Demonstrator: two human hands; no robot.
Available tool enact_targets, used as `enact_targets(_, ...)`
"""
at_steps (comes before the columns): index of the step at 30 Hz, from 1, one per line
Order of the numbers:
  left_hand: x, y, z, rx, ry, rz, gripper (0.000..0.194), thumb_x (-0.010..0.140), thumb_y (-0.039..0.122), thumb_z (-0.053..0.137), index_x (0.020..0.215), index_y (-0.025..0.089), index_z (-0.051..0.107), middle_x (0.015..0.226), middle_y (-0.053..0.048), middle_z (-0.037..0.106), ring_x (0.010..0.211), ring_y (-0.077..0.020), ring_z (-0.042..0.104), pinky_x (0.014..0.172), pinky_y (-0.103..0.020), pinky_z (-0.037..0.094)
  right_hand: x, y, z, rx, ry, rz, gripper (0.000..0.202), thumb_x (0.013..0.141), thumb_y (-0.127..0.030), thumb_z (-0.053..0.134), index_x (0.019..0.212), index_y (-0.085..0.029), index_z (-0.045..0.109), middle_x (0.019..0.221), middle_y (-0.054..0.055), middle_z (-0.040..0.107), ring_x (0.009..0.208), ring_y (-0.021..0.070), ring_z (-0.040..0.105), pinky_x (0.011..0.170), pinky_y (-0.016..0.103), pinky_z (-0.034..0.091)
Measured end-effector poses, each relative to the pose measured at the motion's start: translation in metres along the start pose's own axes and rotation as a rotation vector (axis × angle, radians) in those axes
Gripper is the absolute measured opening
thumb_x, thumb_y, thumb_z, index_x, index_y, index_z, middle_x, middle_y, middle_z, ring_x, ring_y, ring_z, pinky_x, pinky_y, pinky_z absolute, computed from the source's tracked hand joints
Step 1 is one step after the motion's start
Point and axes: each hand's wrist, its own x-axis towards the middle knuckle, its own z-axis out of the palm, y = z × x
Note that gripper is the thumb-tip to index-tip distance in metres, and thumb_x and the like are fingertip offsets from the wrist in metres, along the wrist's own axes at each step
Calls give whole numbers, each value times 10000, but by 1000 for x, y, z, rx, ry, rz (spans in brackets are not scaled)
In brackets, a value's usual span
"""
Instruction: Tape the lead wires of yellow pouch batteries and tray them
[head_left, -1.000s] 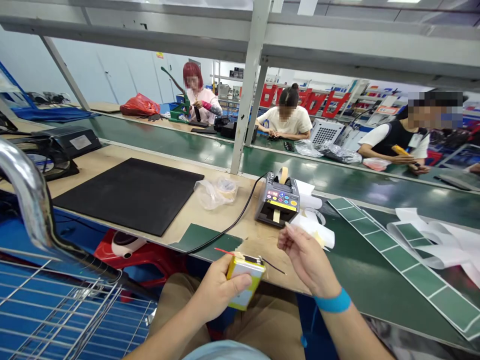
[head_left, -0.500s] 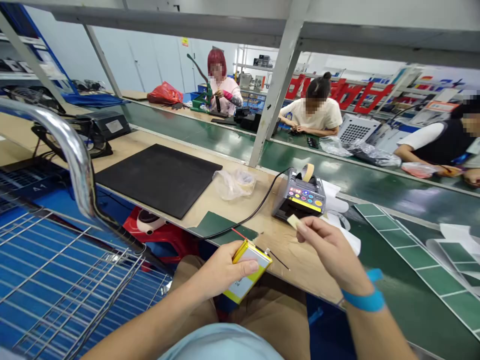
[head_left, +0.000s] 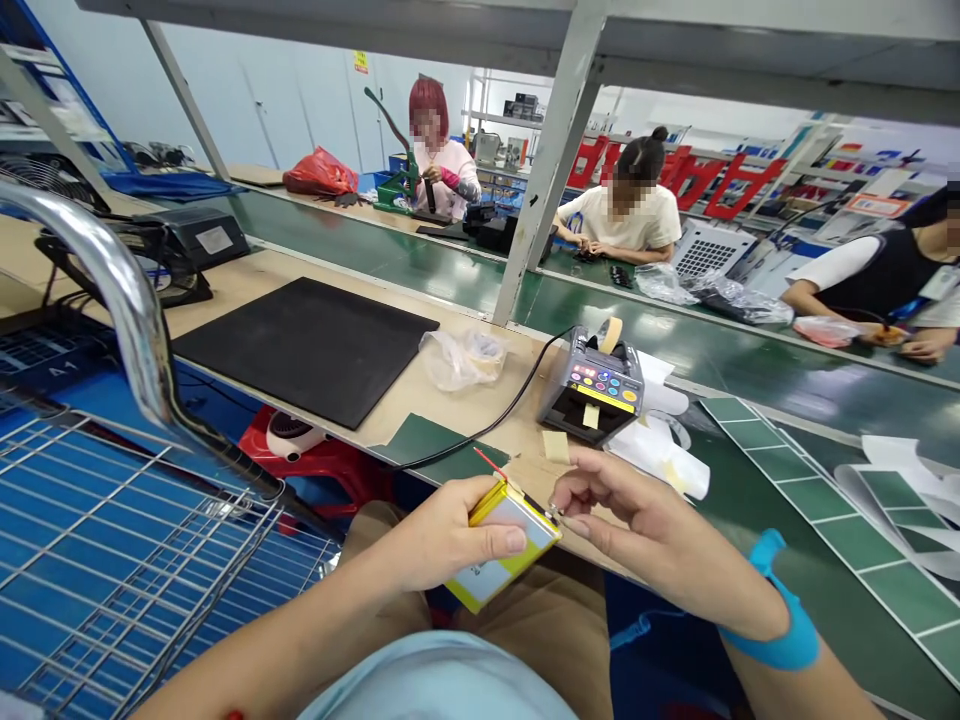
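My left hand [head_left: 461, 535] grips a flat pouch battery [head_left: 499, 550], silver with yellow edges, thumb across its face. A red wire [head_left: 491, 463] sticks up from the battery's top end. My right hand [head_left: 630, 510] is at the same end, thumb and finger closed around the black wire [head_left: 534, 500], whose tip they cover. A short piece of pale yellow tape [head_left: 555, 447] shows just beyond the right fingertips; whether it clings to a finger or lies on the bench is unclear. Behind that hand stands a tape dispenser [head_left: 592, 385], a tape strip [head_left: 591, 415] protruding from its front.
A black mat [head_left: 311, 345] and a clear plastic bag [head_left: 463, 360] lie on the bench left of the dispenser. Green label sheets [head_left: 825, 515] are on the right. A metal post [head_left: 544, 170] rises ahead. Co-workers sit across the green conveyor [head_left: 450, 270]. A wire rack [head_left: 142, 560] is at left.
My right hand has come down and left from the dispenser to the battery's wire end, and now pinches the black wire. A new tape strip has emerged from the dispenser.
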Motion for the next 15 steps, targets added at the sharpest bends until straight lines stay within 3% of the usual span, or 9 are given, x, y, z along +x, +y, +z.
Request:
enact_targets(2, -2, 1, -1, -6, -4, 3, 313, 756, 356, 686, 955, 124, 614, 801, 8, 577, 681, -109, 476, 618, -191, 380, -1, -9, -10, -113, 14, -7, 310, 885, -273, 517, 1188, -227, 468, 951, 29, 601, 871, 139, 567, 792, 273, 476)
enact_targets(4, -2, 3, 0, -3, -10, 7, 293, 769, 333, 679, 973, 131, 618, 804, 10, 586, 696, -114, 497, 653, -202, 397, -1, -18, -21, -215, 17, 15, 144, 889, -322, 517, 948, -196, 556, 838, 17, 584, 771, 135, 541, 690, 245, 457)
enact_targets(7, -2, 6, 2, 21, -28, 5, 284, 774, 327, 672, 971, 130, 619, 790, 4, 591, 708, -130, 516, 665, -215, 410, 4, -26, -32, -273, -101, 0, 270, 917, -349, 464, 714, -174, 496, 691, 3, 512, 642, 115, 454, 582, 230, 393)
enact_targets(11, 0, 8, 5, 71, -44, 9, 271, 769, 328, 669, 942, 126, 617, 770, 10, 564, 679, -120, 486, 627, -199, 394, 14, -26, -30, -302, -301, -110, 229, 891, -247, 487, 675, -171, 466, 672, -5, 504, 653, 111, 444, 617, 233, 378)
enact_targets(15, 1, 7, 7, 90, -44, 28, 211, 769, 299, 671, 882, 132, 607, 728, 39, 514, 638, -92, 427, 633, -188, 376, 21, -24, -24, -312, -350, -175, 177, 838, -154, 492, 663, -166, 465, 698, -4, 505, 663, 108, 442, 626, 234, 364)
